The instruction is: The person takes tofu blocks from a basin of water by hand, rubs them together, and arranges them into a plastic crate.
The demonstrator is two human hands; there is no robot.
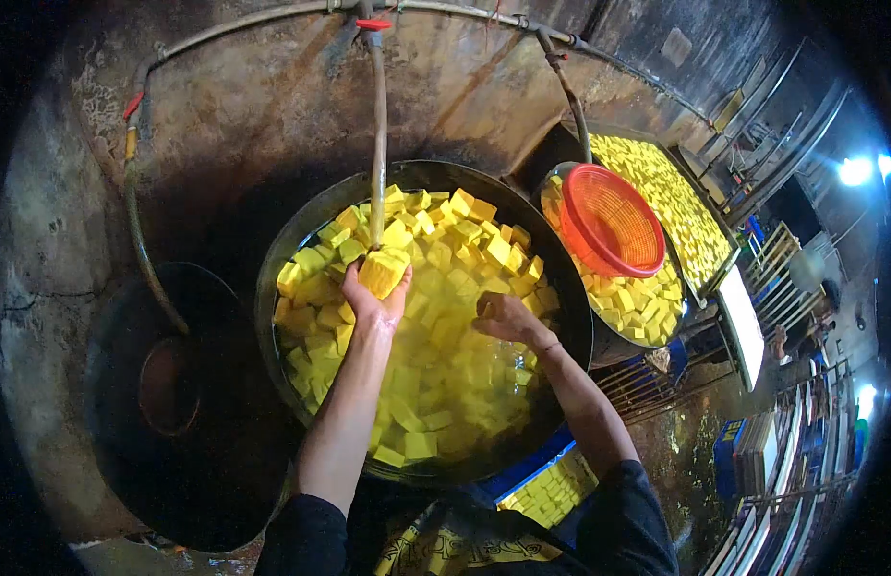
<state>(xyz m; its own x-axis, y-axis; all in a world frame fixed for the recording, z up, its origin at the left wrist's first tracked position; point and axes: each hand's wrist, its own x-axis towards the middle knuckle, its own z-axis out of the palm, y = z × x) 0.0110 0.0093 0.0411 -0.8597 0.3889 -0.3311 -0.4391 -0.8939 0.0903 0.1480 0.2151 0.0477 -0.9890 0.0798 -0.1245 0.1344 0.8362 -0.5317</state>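
My left hand [373, 300] cups a yellow tofu block [385, 273] from below, its fingers wrapped round the sides. The block is above the water, right beneath the lower end of a hanging hose [378, 144]. To the right, my right hand [511, 318] is curled closed over the water; its palm is hidden, so what it holds, if anything, does not show. Both hands are over a large round vat [290, 252] of cloudy yellowish water. Many yellow tofu blocks [420, 445] lie in it, piled above the surface at the back and submerged nearer me.
A red plastic basket [614, 221] rests on a second vat of tofu blocks [628, 312]. Behind it is a wide tray of yellow blocks [657, 192]. At left stands a dark barrel [177, 432] with a hose [143, 230]. A blue crate [532, 466] holds tofu near my body.
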